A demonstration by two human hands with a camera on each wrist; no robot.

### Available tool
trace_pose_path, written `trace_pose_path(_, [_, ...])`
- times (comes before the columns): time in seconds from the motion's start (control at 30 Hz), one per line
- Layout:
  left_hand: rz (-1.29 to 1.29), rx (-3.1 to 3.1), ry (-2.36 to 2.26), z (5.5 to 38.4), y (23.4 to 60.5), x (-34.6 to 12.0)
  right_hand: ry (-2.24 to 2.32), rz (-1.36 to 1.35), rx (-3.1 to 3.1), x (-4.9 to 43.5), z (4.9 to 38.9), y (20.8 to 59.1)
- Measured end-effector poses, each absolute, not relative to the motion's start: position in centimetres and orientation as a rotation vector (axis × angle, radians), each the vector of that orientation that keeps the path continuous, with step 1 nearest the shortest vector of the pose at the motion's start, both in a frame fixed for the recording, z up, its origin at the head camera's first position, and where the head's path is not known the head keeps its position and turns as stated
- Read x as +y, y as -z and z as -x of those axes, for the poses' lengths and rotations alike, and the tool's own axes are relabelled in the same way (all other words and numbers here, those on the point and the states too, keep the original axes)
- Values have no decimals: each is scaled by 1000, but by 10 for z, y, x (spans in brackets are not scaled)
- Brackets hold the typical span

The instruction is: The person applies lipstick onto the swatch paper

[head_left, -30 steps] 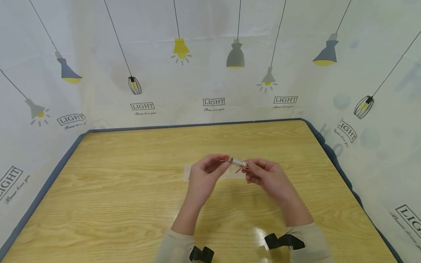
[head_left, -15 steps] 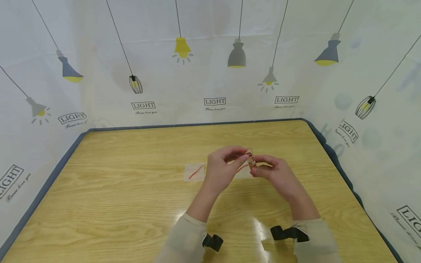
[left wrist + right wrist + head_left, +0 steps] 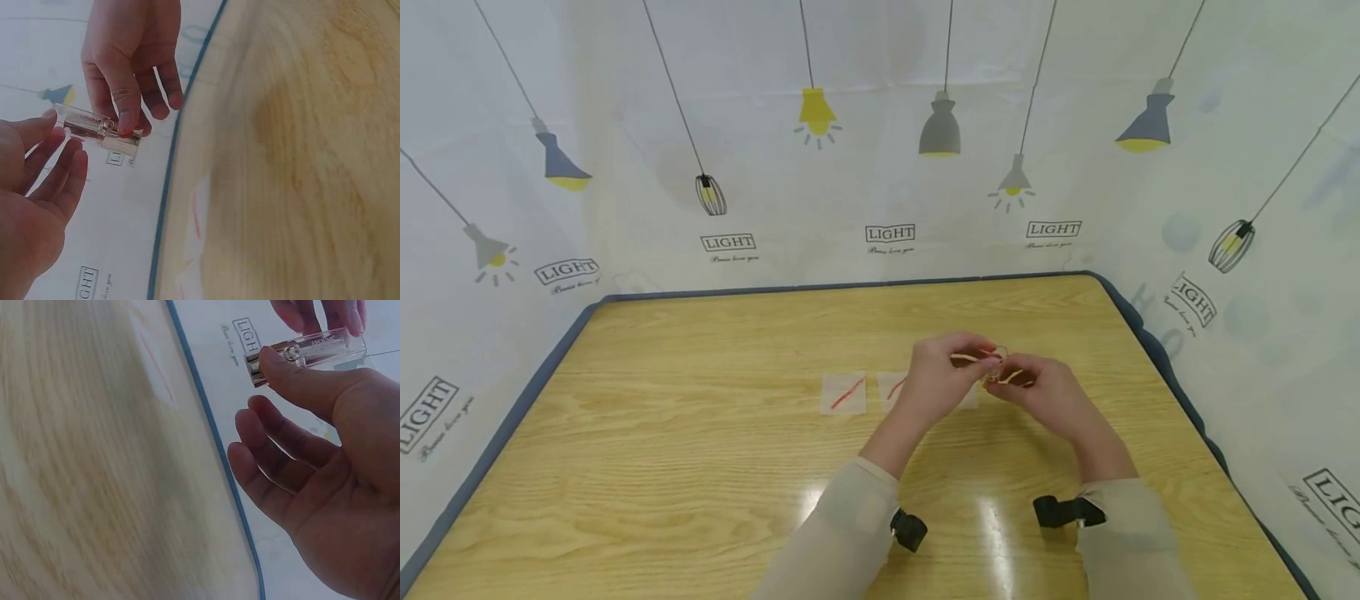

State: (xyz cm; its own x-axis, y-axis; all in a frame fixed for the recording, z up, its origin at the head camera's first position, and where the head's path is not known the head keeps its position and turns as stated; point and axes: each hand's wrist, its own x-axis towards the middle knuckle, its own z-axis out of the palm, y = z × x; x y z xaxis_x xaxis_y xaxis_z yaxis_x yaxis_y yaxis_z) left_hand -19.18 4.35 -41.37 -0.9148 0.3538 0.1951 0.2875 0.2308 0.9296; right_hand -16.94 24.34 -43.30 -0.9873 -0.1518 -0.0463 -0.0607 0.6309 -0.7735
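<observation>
Both hands hold one lipstick tube (image 3: 87,125) between them above the table. It has a clear cap and a shiny rose-gold base, and the cap sits over it. My left hand (image 3: 934,379) pinches the clear cap end with thumb and fingertips. My right hand (image 3: 1054,396) grips the metallic base (image 3: 255,369), thumb on its side. In the head view, fingers cover most of the tube. Below lie small white paper pieces: the left one (image 3: 853,406) bears a red stroke, the middle one (image 3: 883,402) another, and the right one (image 3: 970,398) is partly hidden by the left hand.
The wood-grain table (image 3: 662,433) has a dark blue edge (image 3: 842,287). A pale cloth backdrop (image 3: 775,183) printed with hanging lamps stands around its back and sides. Black straps (image 3: 910,529) circle both sleeved wrists.
Both hands have moved to the right with the lipstick, the left hand farther. The tube has turned from lying slanted to more upright, and the left and middle papers have come into view.
</observation>
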Motion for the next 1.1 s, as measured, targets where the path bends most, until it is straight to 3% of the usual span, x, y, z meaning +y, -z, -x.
trace_pose_path(0.73, [-565,2498,-1666,212,454,72,1146,169,2617,275,210,469])
trace_pose_path(1.1, [-409,2367,-1755,214,457,80,1127,135,2565,273,209,467])
